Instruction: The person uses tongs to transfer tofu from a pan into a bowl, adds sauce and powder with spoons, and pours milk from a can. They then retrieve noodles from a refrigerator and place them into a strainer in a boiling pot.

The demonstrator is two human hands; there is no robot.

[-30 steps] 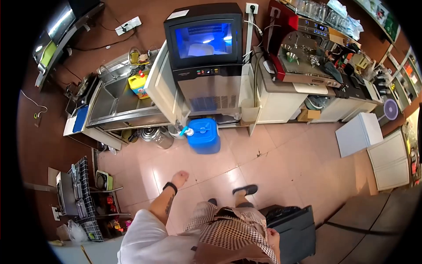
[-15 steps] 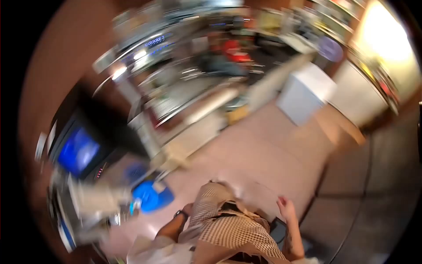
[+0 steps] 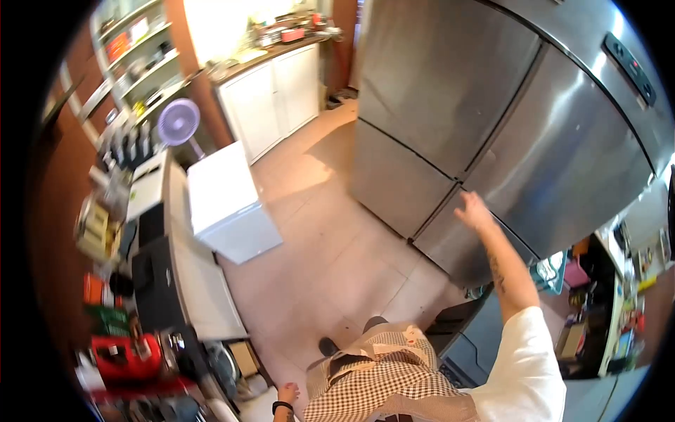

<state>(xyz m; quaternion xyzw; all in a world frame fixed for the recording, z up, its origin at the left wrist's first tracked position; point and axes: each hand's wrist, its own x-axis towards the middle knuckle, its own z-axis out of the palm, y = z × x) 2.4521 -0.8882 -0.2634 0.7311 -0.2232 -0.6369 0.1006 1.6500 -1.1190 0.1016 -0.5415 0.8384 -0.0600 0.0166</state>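
Observation:
A large stainless steel refrigerator (image 3: 534,112) with several doors fills the upper right. My right hand (image 3: 473,209) is stretched out to it, fingers apart, at the seam where the lower doors meet; it holds nothing. My left hand (image 3: 287,392) hangs low by my side near the bottom edge, a black band on its wrist, fingers loosely curled and holding nothing. A checked apron (image 3: 383,380) covers my front.
A small white chest freezer (image 3: 225,204) stands on the tiled floor (image 3: 330,246) at left. White cabinets (image 3: 271,95) and a purple fan (image 3: 178,121) are behind it. A cluttered counter (image 3: 151,260) runs down the left. A dark bin (image 3: 457,330) sits beside my right leg.
My view has swung round from the ice machine and blue water jug to the steel refrigerator. My right arm has risen and reached out to the refrigerator doors.

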